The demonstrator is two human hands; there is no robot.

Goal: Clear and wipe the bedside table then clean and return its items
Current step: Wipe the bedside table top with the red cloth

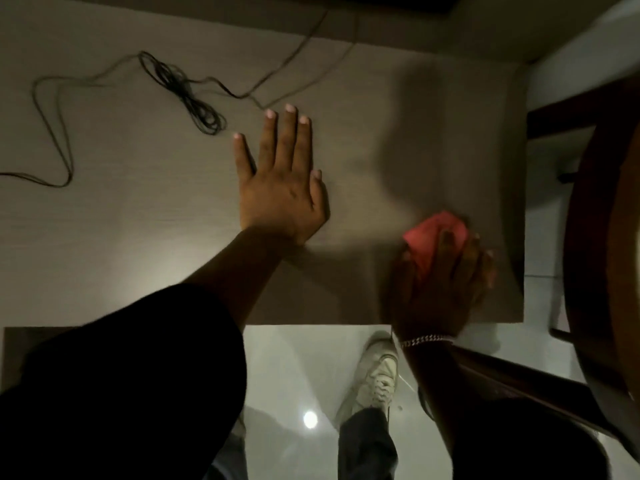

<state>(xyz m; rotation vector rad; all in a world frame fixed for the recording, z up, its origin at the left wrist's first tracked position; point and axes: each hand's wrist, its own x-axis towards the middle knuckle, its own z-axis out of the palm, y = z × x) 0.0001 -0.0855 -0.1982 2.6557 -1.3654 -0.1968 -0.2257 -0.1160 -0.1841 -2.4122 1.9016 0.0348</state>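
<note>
The bedside table is a pale grey-brown top seen from above in dim light. My left hand lies flat on its middle, palm down, fingers spread, holding nothing. Near the table's front right corner my right hand presses down on a red cloth, which sticks out beyond the fingers toward the back. The right hand and cloth are blurred. A chain bracelet circles the right wrist.
A thin dark cable, partly bundled, trails across the table's back left and off the far edge. A dark wooden chair stands close to the table's right side. Below the front edge are a glossy white floor and my shoe.
</note>
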